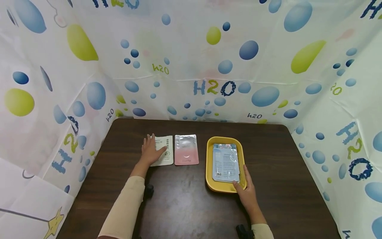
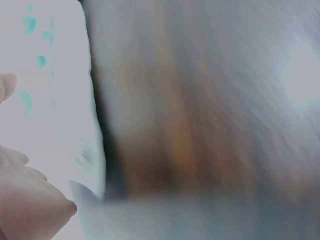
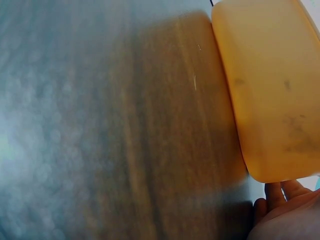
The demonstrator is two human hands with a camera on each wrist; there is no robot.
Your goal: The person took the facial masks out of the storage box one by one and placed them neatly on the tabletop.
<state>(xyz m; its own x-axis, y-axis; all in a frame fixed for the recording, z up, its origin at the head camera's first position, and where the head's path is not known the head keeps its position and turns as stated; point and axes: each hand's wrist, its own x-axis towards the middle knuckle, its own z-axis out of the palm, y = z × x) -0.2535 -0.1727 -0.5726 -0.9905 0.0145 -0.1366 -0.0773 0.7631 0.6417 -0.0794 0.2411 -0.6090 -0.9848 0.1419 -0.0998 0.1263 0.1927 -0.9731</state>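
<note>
My left hand [image 1: 149, 152] lies with fingers spread over the left part of a white sheet mask packet [image 1: 167, 158], its thumb pointing right across the print. In the left wrist view, fingertips [image 2: 30, 200] rest over the packet's pale surface [image 2: 60, 100]. Just right of it lies a silver and pink packet [image 1: 186, 151], untouched. At the near right corner of a yellow tray [image 1: 209, 166], my right hand [image 1: 248, 196] grips the rim, thumb on top and fingers along the outer side. A light blue packet [image 1: 225, 164] lies in the tray.
The dark wooden table [image 1: 179, 199] has rounded far corners. A white curtain [image 1: 185, 43] with blue and green spots hangs behind it and along both sides. Small black devices [image 1: 148, 191] are worn at the wrists.
</note>
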